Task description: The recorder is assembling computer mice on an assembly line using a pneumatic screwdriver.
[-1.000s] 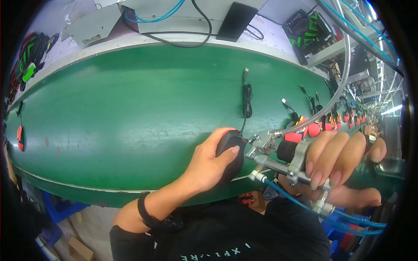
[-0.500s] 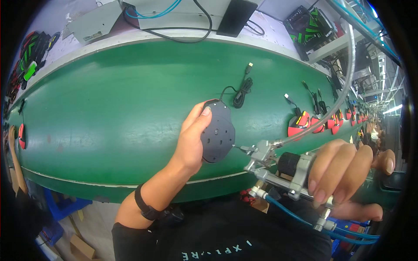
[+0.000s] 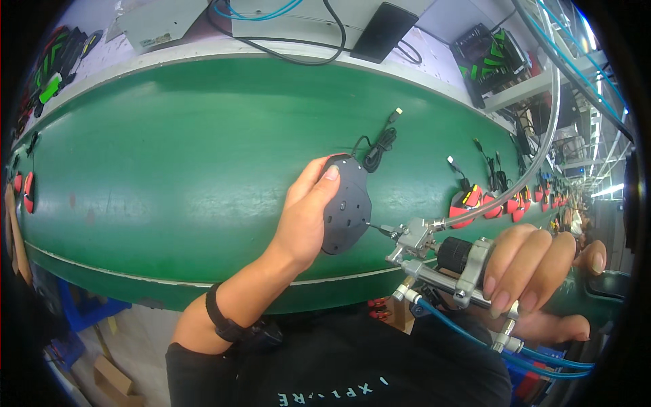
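Observation:
My left hand [image 3: 306, 216] is closed on a wired computer mouse [image 3: 350, 207], its thumb across the dark underside, which faces up and shows several small holes. Some red shows at the mouse's far edge. From there its black cable runs to a tied bundle [image 3: 381, 147] ending in a plug. In my right hand [image 3: 532, 268] is a pneumatic screwdriver [image 3: 415, 236] with a metal head, a black knob and hoses. Its thin bit reaches the right edge of the mouse's underside; whether it sits in a hole I cannot tell.
Beneath the mouse is a long green conveyor belt [image 3: 176, 176]. More red and black mice [image 3: 466, 203] lie along it to the right. A clear hose [image 3: 542, 136] arches down to the screwdriver. Far left, a co-worker's arm [image 3: 19, 237] is beside a mouse [image 3: 28, 192].
The mouse and both hands appear slightly further right, with the view shifted a little. The mouse's underside has tilted somewhat. At far left, another bit of red shows by the co-worker's hand.

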### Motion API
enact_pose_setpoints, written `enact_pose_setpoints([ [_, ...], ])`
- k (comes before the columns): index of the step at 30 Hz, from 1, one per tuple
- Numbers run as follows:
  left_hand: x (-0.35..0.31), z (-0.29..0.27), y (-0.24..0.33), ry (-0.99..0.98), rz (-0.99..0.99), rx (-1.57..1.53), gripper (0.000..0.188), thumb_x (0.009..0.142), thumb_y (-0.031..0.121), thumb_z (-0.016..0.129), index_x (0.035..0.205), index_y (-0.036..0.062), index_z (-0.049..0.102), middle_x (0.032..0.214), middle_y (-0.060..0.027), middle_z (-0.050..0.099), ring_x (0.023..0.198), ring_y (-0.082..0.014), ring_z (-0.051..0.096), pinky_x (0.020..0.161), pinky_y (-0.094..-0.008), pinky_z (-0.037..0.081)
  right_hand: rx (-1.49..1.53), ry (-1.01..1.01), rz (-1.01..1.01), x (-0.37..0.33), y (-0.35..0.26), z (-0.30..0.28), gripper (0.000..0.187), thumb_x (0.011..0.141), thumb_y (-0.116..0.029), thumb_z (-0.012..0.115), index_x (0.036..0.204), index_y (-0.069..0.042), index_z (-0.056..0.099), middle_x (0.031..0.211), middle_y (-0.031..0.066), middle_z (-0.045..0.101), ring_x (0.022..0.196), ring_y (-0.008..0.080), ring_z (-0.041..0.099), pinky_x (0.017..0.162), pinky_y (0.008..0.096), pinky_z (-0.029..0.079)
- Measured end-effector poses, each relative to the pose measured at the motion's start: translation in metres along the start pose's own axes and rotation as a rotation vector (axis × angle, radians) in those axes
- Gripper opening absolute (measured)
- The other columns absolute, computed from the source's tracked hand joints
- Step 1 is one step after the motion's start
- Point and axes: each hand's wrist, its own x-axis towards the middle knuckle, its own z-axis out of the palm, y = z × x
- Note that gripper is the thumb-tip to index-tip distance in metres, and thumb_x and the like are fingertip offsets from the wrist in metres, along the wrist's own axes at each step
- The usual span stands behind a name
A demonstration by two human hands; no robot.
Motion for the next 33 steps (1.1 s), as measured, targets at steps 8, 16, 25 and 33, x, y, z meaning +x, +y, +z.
enact_pose_setpoints([
  [8,-0.007,0.004,0.000,-0.036,0.010,-0.055,0.037,0.103,0.025,0.047,0.131,0.0002,0.051,0.110,-0.0083,0.062,0.094,-0.0137,0.062,0.082,-0.0293,0.052,0.051,-0.158,0.060,0.006,0.008,-0.011,0.057,0.096,-0.044,0.061,0.129,-0.002,0.040,0.080,0.0040,0.055,0.062,0.0167,0.061,0.052,0.0274,0.051],
  [16,0.002,0.002,-0.005,-0.114,0.004,0.076,0.041,0.101,0.025,0.048,0.136,0.0026,0.047,0.115,-0.0086,0.059,0.099,-0.0148,0.061,0.086,-0.0314,0.052,-0.027,0.060,-0.047,-0.002,-0.023,-0.021,0.064,0.096,-0.037,0.063,0.139,-0.002,0.032,0.076,0.0021,0.057,0.058,0.0139,0.063,0.046,0.0236,0.053],
  [25,-0.005,0.016,-0.019,-0.117,-0.145,-0.014,0.042,0.100,0.022,0.043,0.139,0.0052,0.042,0.120,-0.0090,0.057,0.107,-0.0173,0.059,0.092,-0.0324,0.049,0.049,-0.178,-0.027,0.005,-0.010,-0.017,0.055,0.098,-0.037,0.059,0.133,-0.001,0.036,0.080,0.0043,0.057,0.062,0.0152,0.063,0.054,0.0243,0.055],
  [33,-0.007,0.017,-0.017,-0.150,-0.186,-0.043,0.042,0.100,0.020,0.043,0.139,0.0052,0.041,0.121,-0.0080,0.057,0.110,-0.0177,0.057,0.096,-0.0328,0.046,0.062,-0.172,-0.027,0.003,-0.006,-0.013,0.054,0.098,-0.038,0.059,0.130,-0.001,0.036,0.081,0.0053,0.057,0.062,0.0161,0.063,0.052,0.0259,0.055],
])
